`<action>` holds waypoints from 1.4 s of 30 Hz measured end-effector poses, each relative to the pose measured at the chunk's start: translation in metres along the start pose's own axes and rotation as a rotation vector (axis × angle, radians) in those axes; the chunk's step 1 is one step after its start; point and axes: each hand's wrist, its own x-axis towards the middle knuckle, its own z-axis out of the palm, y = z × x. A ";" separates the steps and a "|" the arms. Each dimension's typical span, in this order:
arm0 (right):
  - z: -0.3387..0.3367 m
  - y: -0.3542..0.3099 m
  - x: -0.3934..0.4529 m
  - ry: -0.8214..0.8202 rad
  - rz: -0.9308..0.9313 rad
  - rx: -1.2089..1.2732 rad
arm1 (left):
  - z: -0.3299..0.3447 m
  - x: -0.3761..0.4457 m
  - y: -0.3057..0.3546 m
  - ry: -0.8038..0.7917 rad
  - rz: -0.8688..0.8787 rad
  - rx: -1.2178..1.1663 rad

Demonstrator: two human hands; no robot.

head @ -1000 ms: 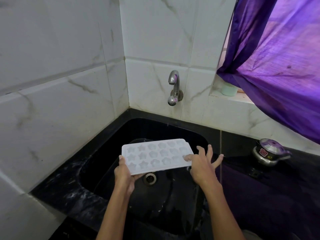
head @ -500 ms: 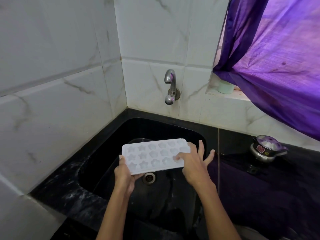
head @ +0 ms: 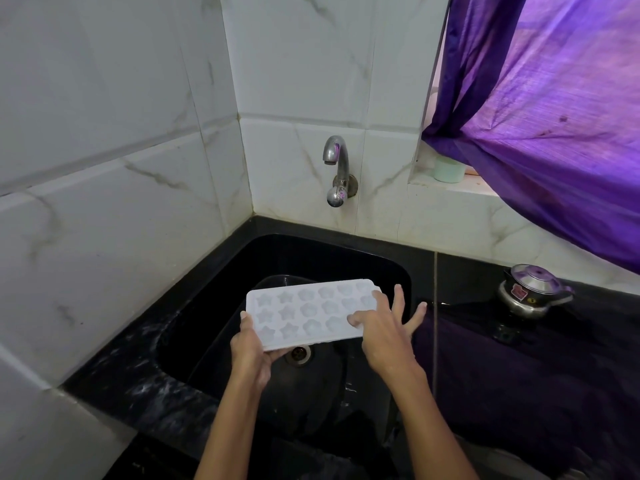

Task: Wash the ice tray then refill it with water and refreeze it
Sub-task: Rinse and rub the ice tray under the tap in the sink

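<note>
The left hand (head: 250,351) grips the near-left corner of the tray (head: 311,311), thumb on the top edge and fingers curled beneath. The right hand (head: 384,336) lies on the tray's right end with fingers straight and spread, the forefinger pressing into a near-row cavity and the other fingers (head: 398,299) fanning past the right edge. Two bare forearms run back to the near edge of the view.

There is one tray, white, held over the sink (head: 221,327), tilted a little, above the drain (head: 298,354). Its cavities sit in three rows, some star-shaped and some flower-shaped; the right hand covers several, so the full count cannot be told. Whether the cavities hold anything cannot be told.

One sink, black, with a dark rounded shape on its far floor behind the tray. One metal tap (head: 336,169) juts from the far wall above it, with no water running. One small steel pot (head: 531,292) with a lid stands on the black counter (head: 114,368) to the right. One pale green cup (head: 448,169) sits on the sill, far right.

The walls are white marbled tile (head: 104,133). A purple curtain (head: 554,116) hangs over the window at the right.
</note>
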 end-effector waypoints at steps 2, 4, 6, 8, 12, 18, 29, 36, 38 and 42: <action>-0.001 0.003 0.000 -0.003 0.001 0.001 | -0.002 0.001 -0.001 0.003 -0.003 -0.001; -0.001 0.005 0.000 0.002 0.006 0.005 | -0.003 0.001 -0.003 0.001 -0.007 -0.001; -0.001 0.005 0.000 0.007 0.008 0.005 | -0.002 0.000 -0.003 -0.002 -0.005 -0.004; -0.001 0.004 -0.001 -0.001 -0.002 0.003 | -0.001 0.000 -0.003 0.000 -0.001 -0.012; -0.004 0.007 -0.002 -0.032 -0.006 0.022 | -0.003 0.000 -0.004 0.008 -0.008 -0.012; -0.003 0.001 -0.002 0.079 -0.041 0.075 | -0.004 0.000 -0.003 0.014 0.003 -0.022; -0.005 -0.014 -0.011 -0.045 -0.147 0.045 | -0.003 -0.005 -0.003 0.016 0.005 -0.018; -0.006 -0.019 -0.014 -0.060 -0.124 0.073 | -0.002 -0.005 -0.006 0.011 -0.005 0.004; -0.005 -0.018 -0.013 -0.058 -0.125 0.055 | -0.002 -0.005 -0.006 0.016 -0.004 0.011; -0.004 -0.019 -0.013 -0.038 -0.110 0.029 | -0.001 -0.005 -0.007 0.005 0.009 0.021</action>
